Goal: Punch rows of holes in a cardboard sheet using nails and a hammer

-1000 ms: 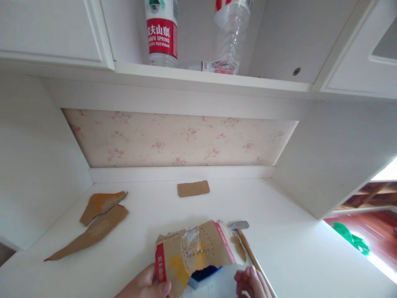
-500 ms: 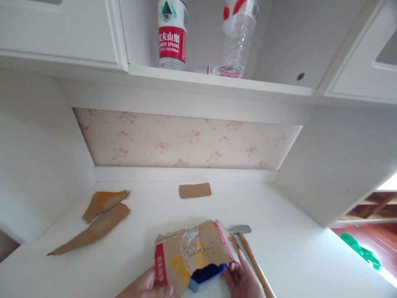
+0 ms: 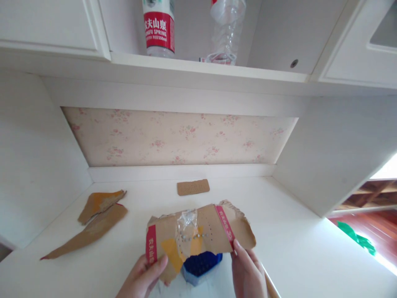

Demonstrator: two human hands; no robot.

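Both hands hold a torn piece of cardboard (image 3: 204, 225) with red printed strips, yellow patches, clear tape and a row of nail-like studs. My left hand (image 3: 144, 275) grips its lower left side, thumb on top. My right hand (image 3: 248, 269) pinches its lower right edge by the red strip. Beneath the cardboard shows a blue container (image 3: 201, 267), its far part hidden. A wooden handle (image 3: 270, 283) lies beside my right hand; the cardboard and hand cover the rest of that tool.
Two torn cardboard scraps (image 3: 102, 225) lie on the left of the white tabletop (image 3: 279, 223). A small rectangular cardboard piece (image 3: 193, 187) rests near the back. On the shelf above stand a labelled water bottle (image 3: 159, 31) and a clear bottle (image 3: 226, 35).
The cardboard has been raised and flattened out, its right end now spread to the right. It now covers the tool's metal head. The view has shifted slightly.
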